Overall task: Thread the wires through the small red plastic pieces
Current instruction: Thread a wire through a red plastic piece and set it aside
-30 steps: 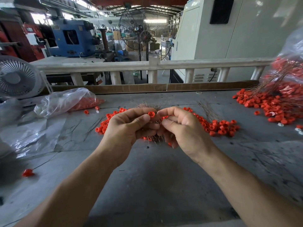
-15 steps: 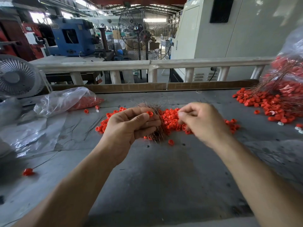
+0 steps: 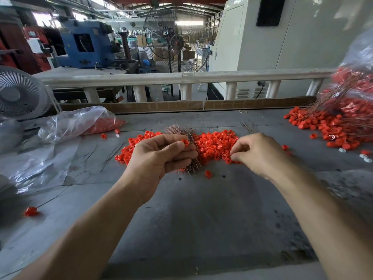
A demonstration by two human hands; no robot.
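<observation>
1. Over the middle of the grey worktop (image 3: 201,219), the left hand (image 3: 159,158) has its fingers curled round a bundle of thin coppery wires (image 3: 188,134) and pinches one small red plastic ring (image 3: 185,142) between thumb and forefinger at the bundle's side.
2. Just right of it, the right hand (image 3: 256,152) dips into the loose heap of small red plastic pieces (image 3: 216,144) with its fingertips drawn together; whether it has one between them I cannot tell.
3. One risk is that the bundle loosens in the left hand's grip while attention goes to picking, so wire ends fan out and the single end meant for the ring gets lost among the others.
4. Another is that the pinched ring tips or rolls under the thumb, so its hole turns away from the wire.
5. Picking from a dense heap may bring up two pieces together or flick neighbours off toward the near edge.
6. Each piece looks like a short, hollow, bright red cap, smooth and light; the wires are fine, stiff and bristly, sticking out past the far and near sides of the hand.
7. A larger pile of red pieces with wires (image 3: 333,126) lies far right beside a clear plastic bag (image 3: 359,57).
</observation>
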